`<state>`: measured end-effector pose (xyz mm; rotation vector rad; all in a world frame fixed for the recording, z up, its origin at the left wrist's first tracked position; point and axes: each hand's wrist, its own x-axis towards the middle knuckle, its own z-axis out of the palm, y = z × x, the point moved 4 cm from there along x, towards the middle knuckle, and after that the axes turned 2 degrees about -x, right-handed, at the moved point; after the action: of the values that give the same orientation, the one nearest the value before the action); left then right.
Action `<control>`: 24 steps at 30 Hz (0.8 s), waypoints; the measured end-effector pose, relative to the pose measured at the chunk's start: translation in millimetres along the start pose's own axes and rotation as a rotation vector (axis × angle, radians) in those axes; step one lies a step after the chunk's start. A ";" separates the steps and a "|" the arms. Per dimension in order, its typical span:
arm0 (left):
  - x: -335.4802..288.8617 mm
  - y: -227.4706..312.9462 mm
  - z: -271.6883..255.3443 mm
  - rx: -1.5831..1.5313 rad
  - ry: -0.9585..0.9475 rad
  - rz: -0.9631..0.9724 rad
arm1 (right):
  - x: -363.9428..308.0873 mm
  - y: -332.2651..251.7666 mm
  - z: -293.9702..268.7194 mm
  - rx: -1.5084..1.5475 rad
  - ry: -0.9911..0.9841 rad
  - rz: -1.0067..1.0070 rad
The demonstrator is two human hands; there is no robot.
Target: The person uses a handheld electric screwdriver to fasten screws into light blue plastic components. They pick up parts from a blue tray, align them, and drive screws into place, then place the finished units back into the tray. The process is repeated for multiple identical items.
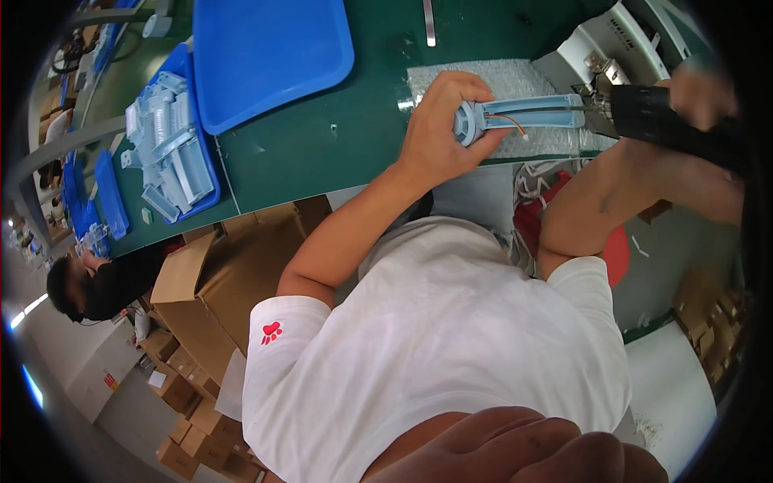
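Left hand [439,133] clasping blue plastic trough [551,121], right hand [699,92] at black cylinder [644,114] (grip unclear)

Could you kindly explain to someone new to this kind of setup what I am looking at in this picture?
Certainly. There is no robot here: a person works with two bare hands. The picture comes from the left of two wide fisheye cameras worn on the head, looking down, so edges curve.

The left hand holds a long, light-blue plastic housing with a thin wire trailing from it. The right hand, blurred near the rim, grips a black cylindrical tool.

On the green tabletop are a flat, blue plastic tray, another blue tray heaped with light-blue plastic parts, a clear sheet of bubble wrap and a pale, boxy machine.
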<state>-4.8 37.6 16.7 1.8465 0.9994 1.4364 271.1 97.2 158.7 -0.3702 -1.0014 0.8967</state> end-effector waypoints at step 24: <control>398.5 -256.7 -7.8 0.795 -0.117 -0.457 | 16.7 4.4 36.2 -0.731 0.293 -0.459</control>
<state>-10.5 511.6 19.9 1.9717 1.9648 0.6806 242.3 108.7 184.1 -0.8199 -1.0552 0.0299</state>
